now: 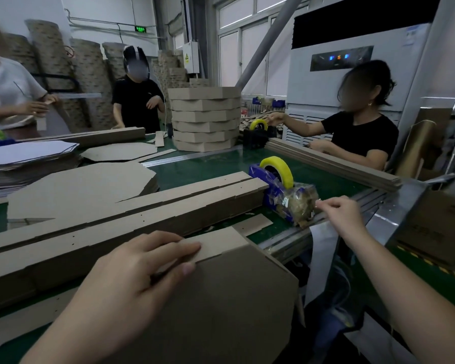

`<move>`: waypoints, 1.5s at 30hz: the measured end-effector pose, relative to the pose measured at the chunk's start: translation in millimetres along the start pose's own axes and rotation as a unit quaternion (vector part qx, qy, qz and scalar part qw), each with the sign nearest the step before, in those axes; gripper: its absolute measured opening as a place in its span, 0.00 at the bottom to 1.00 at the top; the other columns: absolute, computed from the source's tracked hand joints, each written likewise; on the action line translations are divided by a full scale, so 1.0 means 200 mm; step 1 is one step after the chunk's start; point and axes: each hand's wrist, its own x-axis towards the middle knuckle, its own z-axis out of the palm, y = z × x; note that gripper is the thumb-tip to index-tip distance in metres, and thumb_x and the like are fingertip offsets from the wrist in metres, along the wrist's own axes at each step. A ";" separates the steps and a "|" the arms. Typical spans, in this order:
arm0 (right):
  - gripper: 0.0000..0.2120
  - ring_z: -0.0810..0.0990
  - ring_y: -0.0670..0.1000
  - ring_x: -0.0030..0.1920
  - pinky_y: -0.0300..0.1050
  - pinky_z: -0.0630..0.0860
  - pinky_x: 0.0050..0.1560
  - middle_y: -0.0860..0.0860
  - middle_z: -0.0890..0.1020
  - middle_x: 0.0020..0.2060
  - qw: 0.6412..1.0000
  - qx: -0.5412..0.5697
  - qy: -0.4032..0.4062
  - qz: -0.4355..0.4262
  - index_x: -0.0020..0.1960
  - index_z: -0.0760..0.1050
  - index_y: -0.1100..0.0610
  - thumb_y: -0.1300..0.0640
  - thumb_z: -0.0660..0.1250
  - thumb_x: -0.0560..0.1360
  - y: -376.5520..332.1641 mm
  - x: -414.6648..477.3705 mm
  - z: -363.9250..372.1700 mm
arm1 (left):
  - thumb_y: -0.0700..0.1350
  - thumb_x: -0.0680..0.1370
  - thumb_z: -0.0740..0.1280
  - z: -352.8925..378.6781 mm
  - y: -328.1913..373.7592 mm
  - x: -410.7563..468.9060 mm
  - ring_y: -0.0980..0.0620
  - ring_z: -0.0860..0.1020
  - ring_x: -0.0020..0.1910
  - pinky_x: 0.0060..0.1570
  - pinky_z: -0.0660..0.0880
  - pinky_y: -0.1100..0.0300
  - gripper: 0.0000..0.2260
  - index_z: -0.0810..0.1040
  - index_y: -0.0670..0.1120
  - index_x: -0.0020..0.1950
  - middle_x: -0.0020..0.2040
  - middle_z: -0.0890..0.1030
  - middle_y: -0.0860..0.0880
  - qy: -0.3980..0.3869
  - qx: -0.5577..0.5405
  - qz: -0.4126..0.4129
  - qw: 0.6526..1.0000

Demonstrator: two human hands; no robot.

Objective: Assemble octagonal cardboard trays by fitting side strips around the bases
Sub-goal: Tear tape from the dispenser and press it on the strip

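Observation:
An upturned octagonal cardboard tray [221, 306] lies at the table's near edge. My left hand [132, 274] grips its far rim, fingers over the folded side strip [216, 244] and thumb on the base. My right hand [339, 214] pinches the end of clear tape at the blue tape dispenser [279, 187], which carries a yellow roll. Long stacks of flat side strips [116, 219] lie just beyond the tray. Flat octagonal bases [76, 190] are piled behind them.
A tall stack of finished trays [205, 119] stands mid-table beside a second black dispenser [256, 132]. More strips [334, 161] line the right edge. Three people work around the green table [213, 166]. White-faced sheets [24, 156] are piled at the left.

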 end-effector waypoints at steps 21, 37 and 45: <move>0.13 0.65 0.40 0.21 0.31 0.58 0.23 0.46 0.72 0.19 0.889 0.418 -0.188 0.001 0.37 0.85 0.55 0.45 0.77 0.64 -0.94 -1.31 0.02 | 0.63 0.75 0.54 -0.01 0.04 -0.07 0.56 0.78 0.51 0.45 0.76 0.53 0.16 0.78 0.59 0.50 0.54 0.77 0.62 0.023 0.032 0.018 0.999; 0.17 0.58 0.44 0.18 0.35 0.54 0.20 0.50 0.63 0.17 0.879 0.417 -0.171 0.157 0.29 0.83 0.56 0.42 0.72 0.56 -0.95 -1.40 0.13 | 0.61 0.75 0.55 -0.02 0.03 -0.13 0.58 0.75 0.50 0.45 0.75 0.54 0.07 0.66 0.64 0.50 0.53 0.76 0.63 -0.003 0.006 0.040 0.999; 0.08 0.63 0.43 0.19 0.32 0.58 0.20 0.51 0.70 0.20 0.871 0.393 -0.262 0.137 0.38 0.85 0.56 0.55 0.71 0.73 -0.88 -1.39 0.11 | 0.67 0.73 0.52 -0.05 0.04 -0.12 0.64 0.73 0.55 0.52 0.70 0.60 0.18 0.77 0.69 0.55 0.54 0.75 0.67 -0.011 -0.006 0.005 1.000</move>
